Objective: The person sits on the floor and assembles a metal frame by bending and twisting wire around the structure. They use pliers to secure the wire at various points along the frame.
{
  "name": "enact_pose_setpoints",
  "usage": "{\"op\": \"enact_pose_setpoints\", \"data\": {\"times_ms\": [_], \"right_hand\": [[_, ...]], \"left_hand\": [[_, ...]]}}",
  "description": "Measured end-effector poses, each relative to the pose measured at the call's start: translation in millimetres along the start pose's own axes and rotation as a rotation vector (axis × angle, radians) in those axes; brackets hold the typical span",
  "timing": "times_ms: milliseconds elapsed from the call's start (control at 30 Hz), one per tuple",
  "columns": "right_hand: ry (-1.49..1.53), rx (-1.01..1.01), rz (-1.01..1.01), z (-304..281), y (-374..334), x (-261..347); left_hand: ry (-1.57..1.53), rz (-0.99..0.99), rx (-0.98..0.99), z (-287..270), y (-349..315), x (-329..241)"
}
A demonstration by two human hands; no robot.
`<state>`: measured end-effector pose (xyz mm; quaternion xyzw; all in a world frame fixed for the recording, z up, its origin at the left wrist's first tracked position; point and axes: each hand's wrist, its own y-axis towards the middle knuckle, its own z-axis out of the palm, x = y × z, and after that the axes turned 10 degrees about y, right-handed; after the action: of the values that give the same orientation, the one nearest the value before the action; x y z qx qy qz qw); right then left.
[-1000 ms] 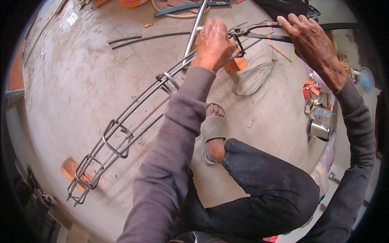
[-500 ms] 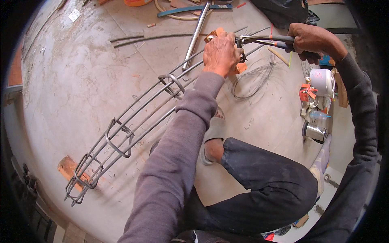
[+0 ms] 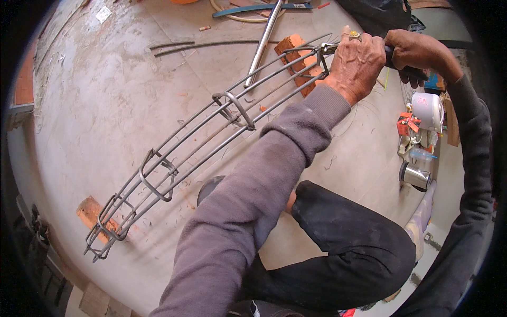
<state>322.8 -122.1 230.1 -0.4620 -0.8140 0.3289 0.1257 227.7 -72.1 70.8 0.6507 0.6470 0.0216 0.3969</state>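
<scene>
A long, narrow cage of steel rebar [image 3: 241, 110] lies slantwise across the floor, with several bent stirrups around its bars. Its far right end rests by an orange brick [image 3: 285, 48], and another brick [image 3: 89, 210] sits under its near left end. My left hand [image 3: 360, 61], with a ring on one finger, is closed around dark-handled pincers [image 3: 328, 48] just right of the end stirrup. Farther out on the handles, my right hand [image 3: 414, 50] is closed too. The tool's head touches or nearly touches that stirrup; my left hand hides most of it.
Loose rods [image 3: 203, 47] and a shiny metal tube [image 3: 264, 44] lie beyond the cage. To the right stand a white appliance [image 3: 425, 111], a red box [image 3: 407, 124] and a metal cup [image 3: 416, 176]. A black bag [image 3: 375, 13] lies at the far right. My bent knee [image 3: 311, 198] is near the cage.
My left hand has moved right, off the cage's end and onto the pincers, uncovering the end stirrup and the brick. The pincer handles look closer together, and the whole view has shifted slightly.
</scene>
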Motion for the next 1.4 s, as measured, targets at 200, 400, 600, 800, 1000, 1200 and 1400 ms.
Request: {"op": "enact_pose_setpoints", "data": {"times_ms": [200,400,600,800,1000,1200,1400], "right_hand": [[-0.007,-0.149,-0.193,1.1,4.1,-13.6],[-0.460,-0.238,-0.250,7.9,3.6,5.5],[-1.061,-1.012,-0.705,59.9,-26.4,2.0],[-1.273,-1.071,-0.745,38.9,-14.0,-1.2],[-1.222,-1.110,-0.925,17.0,-0.6,1.5],[-1.124,-0.754,-0.791,1.8,-10.8,23.6],[-0.818,-0.555,-0.397,9.3,16.2,-24.2]], "left_hand": [[0.094,-0.132,-0.283,13.3,-1.6,-15.5],[0.102,-0.141,-0.207,9.4,3.5,-4.7],[0.004,-0.157,-0.260,14.0,6.6,4.7],[-0.141,-0.274,-0.134,29.9,19.4,12.0],[0.087,-0.338,-0.332,36.1,-49.2,70.2],[-0.260,-0.595,0.198,-0.8,-47.4,72.1],[-0.249,-0.559,0.248,-3.4,-45.9,75.3]]}}
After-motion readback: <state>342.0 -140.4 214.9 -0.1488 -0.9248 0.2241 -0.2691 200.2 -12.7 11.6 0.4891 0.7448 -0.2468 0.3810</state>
